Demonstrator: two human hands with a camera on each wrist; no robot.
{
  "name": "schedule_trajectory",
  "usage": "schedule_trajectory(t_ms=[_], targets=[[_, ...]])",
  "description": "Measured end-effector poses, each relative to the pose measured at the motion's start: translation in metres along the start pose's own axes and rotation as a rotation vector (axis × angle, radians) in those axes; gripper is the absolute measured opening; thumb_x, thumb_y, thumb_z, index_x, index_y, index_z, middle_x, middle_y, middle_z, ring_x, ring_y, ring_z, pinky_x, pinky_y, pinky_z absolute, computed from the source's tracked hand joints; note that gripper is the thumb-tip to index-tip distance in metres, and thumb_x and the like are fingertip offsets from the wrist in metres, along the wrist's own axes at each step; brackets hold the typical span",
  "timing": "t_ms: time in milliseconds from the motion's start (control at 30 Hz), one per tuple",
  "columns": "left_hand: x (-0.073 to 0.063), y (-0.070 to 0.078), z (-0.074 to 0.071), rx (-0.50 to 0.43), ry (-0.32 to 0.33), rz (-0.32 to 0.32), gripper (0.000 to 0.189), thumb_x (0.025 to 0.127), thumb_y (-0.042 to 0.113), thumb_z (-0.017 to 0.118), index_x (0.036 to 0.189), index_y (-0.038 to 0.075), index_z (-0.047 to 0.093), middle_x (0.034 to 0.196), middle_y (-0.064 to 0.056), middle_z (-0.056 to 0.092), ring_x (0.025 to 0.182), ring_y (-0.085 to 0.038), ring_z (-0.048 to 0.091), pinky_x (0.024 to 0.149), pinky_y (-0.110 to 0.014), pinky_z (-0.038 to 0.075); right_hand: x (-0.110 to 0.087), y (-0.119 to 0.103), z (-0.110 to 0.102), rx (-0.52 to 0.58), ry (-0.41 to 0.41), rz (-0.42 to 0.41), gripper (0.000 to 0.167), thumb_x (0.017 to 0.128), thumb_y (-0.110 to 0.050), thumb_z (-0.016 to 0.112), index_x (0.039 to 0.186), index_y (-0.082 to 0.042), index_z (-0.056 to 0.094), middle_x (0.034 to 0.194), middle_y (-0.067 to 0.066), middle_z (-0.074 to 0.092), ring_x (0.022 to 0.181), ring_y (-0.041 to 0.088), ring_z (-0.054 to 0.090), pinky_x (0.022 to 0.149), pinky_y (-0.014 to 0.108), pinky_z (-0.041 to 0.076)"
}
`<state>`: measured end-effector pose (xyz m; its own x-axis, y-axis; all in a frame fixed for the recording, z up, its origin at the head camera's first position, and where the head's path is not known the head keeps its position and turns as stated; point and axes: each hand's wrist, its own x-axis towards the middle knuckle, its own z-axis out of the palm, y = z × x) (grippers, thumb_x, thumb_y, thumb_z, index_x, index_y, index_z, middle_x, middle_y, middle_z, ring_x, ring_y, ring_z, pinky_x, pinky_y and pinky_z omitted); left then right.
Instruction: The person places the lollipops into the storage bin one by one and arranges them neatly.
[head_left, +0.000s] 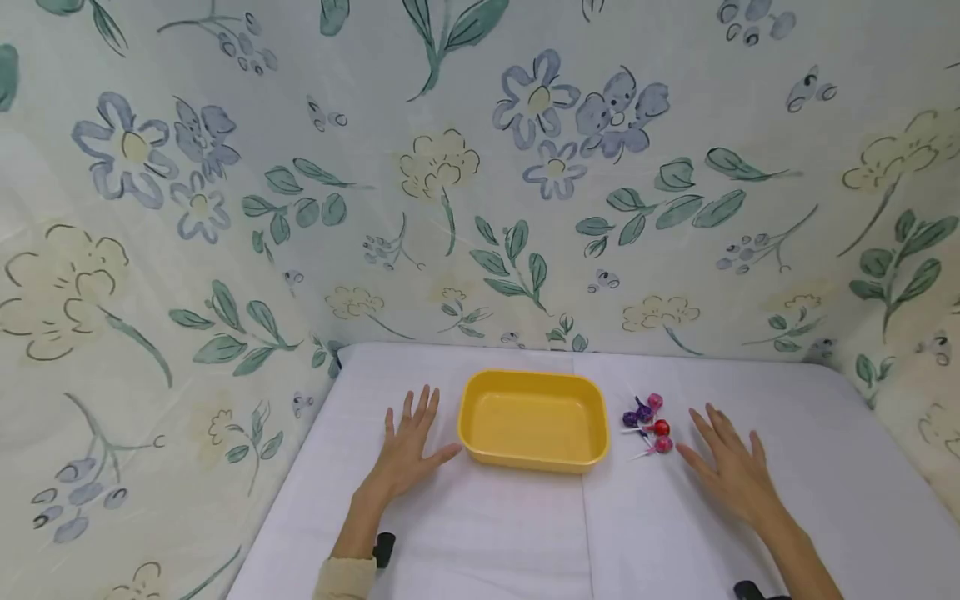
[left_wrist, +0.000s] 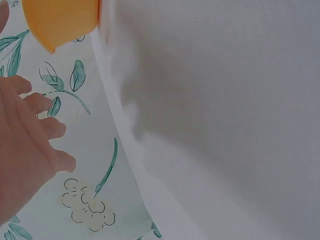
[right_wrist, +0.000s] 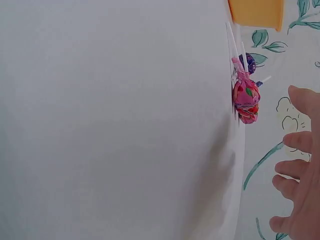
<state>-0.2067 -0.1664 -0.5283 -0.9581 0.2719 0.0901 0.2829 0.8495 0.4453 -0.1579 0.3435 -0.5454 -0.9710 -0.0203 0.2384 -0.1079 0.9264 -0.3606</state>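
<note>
A yellow rectangular tray [head_left: 532,460] sits on the white-covered table, its inside bare. To its right lies a small cluster of wrapped lollipops, among them a red lollipop [head_left: 661,427], a purple lollipop [head_left: 630,419] and a pink lollipop [right_wrist: 246,95]. My left hand [head_left: 407,454], fingers spread, is just left of the tray, with the thumb near its wall. My right hand [head_left: 731,471] is spread out to the right of the lollipops and holds nothing. In the right wrist view its fingers point toward the candies.
The white tablecloth [head_left: 480,533] has a crease running front to back, right of the middle. Behind the table and at both sides hangs floral fabric [head_left: 480,208]. Dark wrist straps [head_left: 384,550] show near the forearms.
</note>
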Motion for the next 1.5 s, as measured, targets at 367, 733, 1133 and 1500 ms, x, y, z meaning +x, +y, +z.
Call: schedule_trajectory(t_ms=[367,733,1133,1500], targets=[[0.012,0.014,0.01,-0.059,-0.026,0.047,0.106,0.093,0.069,0.061,0.168,0.02,0.005,0.176,-0.003,0.005,0.163,-0.037,-0.001,0.127,-0.071,-0.001,0.014,-0.014,-0.003,0.14,-0.077,0.02,0.069,0.104,-0.041,0.06,0.154,0.003,0.042,0.158,0.038,0.034,0.141,0.062,0.035,0.11,0.085,0.018],[0.017,0.023,0.016,-0.106,-0.036,0.068,0.109,0.092,0.067,0.064,0.168,0.013,0.009,0.175,-0.008,0.014,0.162,-0.038,0.011,0.128,-0.07,0.005,0.019,-0.023,0.006,0.164,-0.057,0.081,0.054,0.107,-0.033,0.058,0.141,0.009,0.056,0.145,0.037,0.048,0.133,0.059,0.043,0.101,0.078,0.032],[0.017,0.024,0.016,-0.174,-0.075,0.062,0.109,0.091,0.067,0.066,0.168,0.014,0.01,0.175,-0.009,0.016,0.163,-0.036,0.01,0.129,-0.068,0.001,0.023,-0.028,0.012,0.218,-0.006,0.178,0.045,0.11,-0.025,0.051,0.134,0.012,0.061,0.129,0.038,0.056,0.122,0.056,0.051,0.095,0.072,0.037],[0.019,0.026,0.018,-0.203,-0.089,0.049,0.109,0.09,0.055,0.074,0.167,0.011,0.012,0.174,-0.013,0.017,0.163,-0.038,0.01,0.128,-0.07,0.0,0.028,-0.03,0.019,0.254,0.033,0.315,0.043,0.107,-0.028,0.055,0.126,0.009,0.068,0.121,0.037,0.062,0.115,0.054,0.059,0.092,0.068,0.043]])
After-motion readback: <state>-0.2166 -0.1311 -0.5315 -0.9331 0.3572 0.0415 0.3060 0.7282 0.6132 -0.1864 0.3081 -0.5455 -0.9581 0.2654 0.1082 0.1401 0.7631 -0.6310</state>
